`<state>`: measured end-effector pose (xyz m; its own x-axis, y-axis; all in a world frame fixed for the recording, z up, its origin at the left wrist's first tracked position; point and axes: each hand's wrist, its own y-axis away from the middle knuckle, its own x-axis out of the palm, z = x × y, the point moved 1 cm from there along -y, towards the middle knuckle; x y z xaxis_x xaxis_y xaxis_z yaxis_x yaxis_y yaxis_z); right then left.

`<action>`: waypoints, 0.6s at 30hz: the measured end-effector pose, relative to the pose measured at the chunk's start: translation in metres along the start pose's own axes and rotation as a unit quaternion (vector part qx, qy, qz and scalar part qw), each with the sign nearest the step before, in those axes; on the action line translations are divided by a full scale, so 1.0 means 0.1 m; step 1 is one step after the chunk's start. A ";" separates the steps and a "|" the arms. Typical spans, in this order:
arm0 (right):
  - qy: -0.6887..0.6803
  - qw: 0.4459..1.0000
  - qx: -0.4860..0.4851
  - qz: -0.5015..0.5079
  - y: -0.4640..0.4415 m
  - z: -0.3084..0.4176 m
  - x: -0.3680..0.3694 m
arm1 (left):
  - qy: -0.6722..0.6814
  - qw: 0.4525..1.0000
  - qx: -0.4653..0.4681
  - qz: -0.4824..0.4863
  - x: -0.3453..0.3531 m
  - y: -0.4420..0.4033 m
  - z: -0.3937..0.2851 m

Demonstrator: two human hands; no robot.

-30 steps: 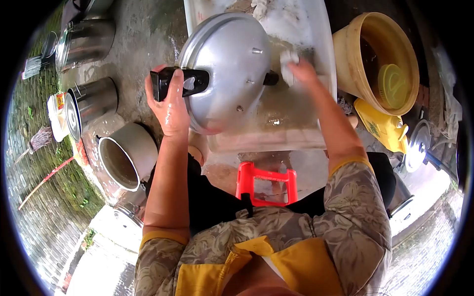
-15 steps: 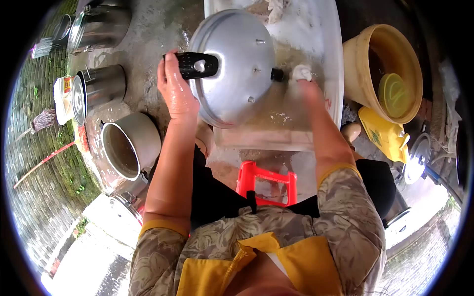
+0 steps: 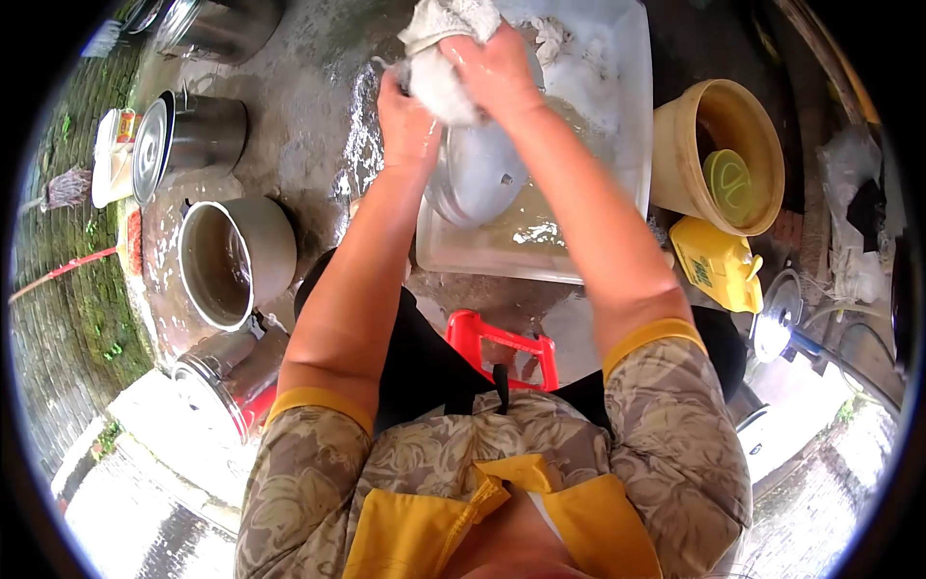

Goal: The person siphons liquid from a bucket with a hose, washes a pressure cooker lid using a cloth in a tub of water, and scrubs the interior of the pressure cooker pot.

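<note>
Head view: one pressure-cooker lid [image 3: 479, 179], tilted over the near-left part of a white plastic tub [image 3: 506, 263]; wiping apparently under way, completion not determinable. Left hand [image 3: 410, 125] curled at the lid's upper end, grip partly hidden; right hand [image 3: 494, 72] closed on a white cloth [image 3: 449, 24], just beside it. Suds and murky water in tub. Obstruction: cloth and hands cover the lid's upper part. Surroundings: open pot [image 3: 272, 246], tan bucket [image 3: 678, 145], yellow jug [image 3: 716, 265], red stool [image 3: 506, 339].
</note>
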<state>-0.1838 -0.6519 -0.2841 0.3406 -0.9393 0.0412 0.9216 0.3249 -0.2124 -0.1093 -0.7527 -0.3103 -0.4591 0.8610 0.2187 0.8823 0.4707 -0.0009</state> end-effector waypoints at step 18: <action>-0.283 0.850 0.433 0.096 0.64 0.14 -1.08 | -0.262 0.839 0.200 0.432 0.31 0.27 -0.22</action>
<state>-0.1589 -0.5280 -0.2887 0.3082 -0.7361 0.6026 0.5467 0.6554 0.5211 -0.0972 -0.7173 -0.2818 0.2602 0.8312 -0.4913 0.8519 -0.4372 -0.2885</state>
